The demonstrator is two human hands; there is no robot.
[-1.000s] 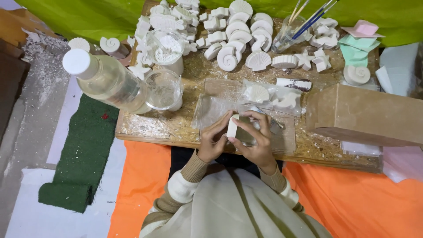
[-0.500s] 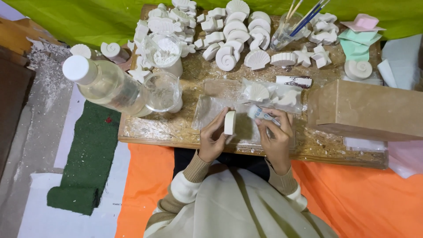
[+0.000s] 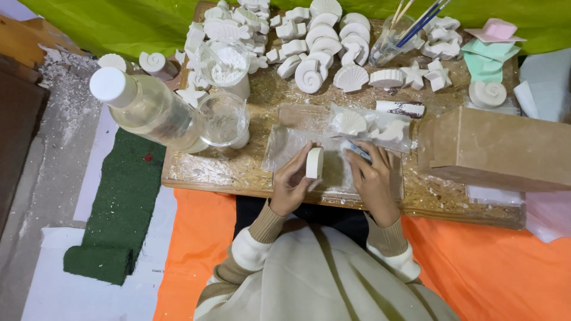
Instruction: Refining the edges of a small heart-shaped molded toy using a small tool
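Chipboard worktop (image 3: pixel 238 172) carries rows of white plaster shells (image 3: pixel 333 65) at its far side. Nearer, the left hand (image 3: pixel 289 187) pinches a white plaster piece (image 3: pixel 314 162) on edge over a clear plastic sheet (image 3: pixel 285 145). The right hand (image 3: pixel 372 178), fingers curled, seems to grip a small blue-tipped tool (image 3: pixel 357 150); trimming looks underway, needing a steady hold.

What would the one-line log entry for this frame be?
left hand: holds white plaster piece on edge | right hand: pressing small tool on plastic sheet | wooden board

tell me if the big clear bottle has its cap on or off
On. The clear bottle has its white cap seated over the neck, and it stands on the board beside a clear cup.
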